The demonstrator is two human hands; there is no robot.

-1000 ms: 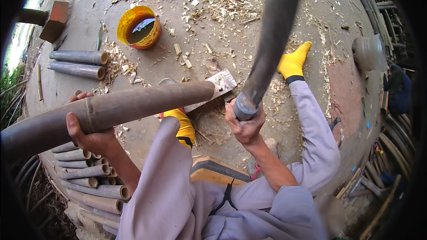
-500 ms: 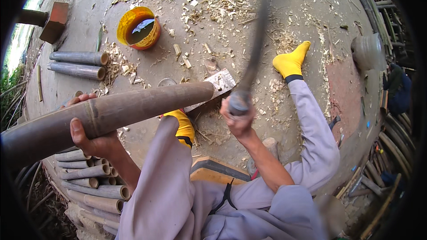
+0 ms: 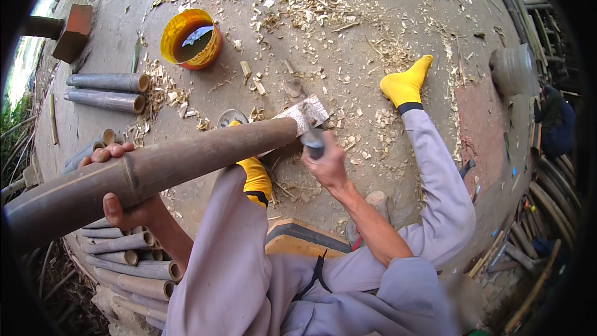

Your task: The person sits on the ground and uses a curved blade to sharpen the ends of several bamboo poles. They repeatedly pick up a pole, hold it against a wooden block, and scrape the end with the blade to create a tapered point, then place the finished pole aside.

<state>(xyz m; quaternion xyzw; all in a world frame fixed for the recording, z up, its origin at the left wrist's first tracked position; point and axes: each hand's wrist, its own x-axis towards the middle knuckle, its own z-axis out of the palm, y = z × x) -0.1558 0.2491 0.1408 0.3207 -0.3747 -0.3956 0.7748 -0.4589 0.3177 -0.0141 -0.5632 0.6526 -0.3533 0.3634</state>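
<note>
Two bare hands are at work over a floor (image 3: 448, 0) strewn with pale shavings (image 3: 311, 9). The left hand (image 3: 140, 211) is wrapped round a dark bamboo pole (image 3: 193, 152) from below, thumb on the near side and fingertips curling over the far side. The pole slants from the left rim toward the middle, its right end at a whitish block (image 3: 315, 111); whether the two touch I cannot tell. Fingers closed, the right hand (image 3: 329, 165) grips a dark, round-ended tool (image 3: 313, 143) just beside that end; blur hides the tool's kind.

The pole stands in the way of part of the yellow-covered left foot (image 3: 254, 180) and the lower edge of a round disc (image 3: 231, 117). The right foot (image 3: 405, 85), also in yellow, is well apart from it. Beyond are an orange-yellow bucket (image 3: 209, 55) of dark liquid, two bamboo lengths (image 3: 102, 81) side by side and a reddish block (image 3: 76, 30). More cut bamboo (image 3: 140, 269) is stacked by the left forearm; a banded wooden piece (image 3: 305, 239) sits between the legs, and a clear container (image 3: 513, 71) is near the right edge. Markings cross the bucket's outer wall, too small to tell as lettering or pattern.
</note>
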